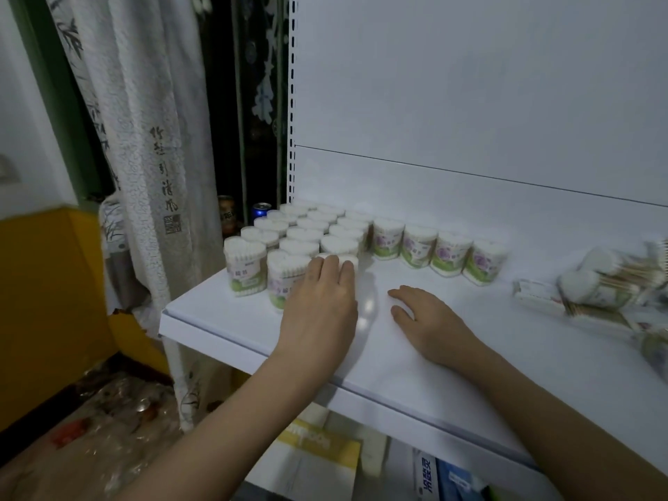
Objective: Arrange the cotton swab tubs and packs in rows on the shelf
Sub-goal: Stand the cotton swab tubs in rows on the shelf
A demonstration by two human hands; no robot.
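Our left hand [320, 301], fingers nearly straight, covers the front tub [338, 260] of the third row, while the loose packs [607, 283] lie well right, nearer our flat, empty right hand [430, 320].

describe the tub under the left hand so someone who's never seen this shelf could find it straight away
Start at the white shelf and its block of upright tubs at the left end. At the block's front right corner stands the tub you want. It alone has the left hand lying over its top and front.
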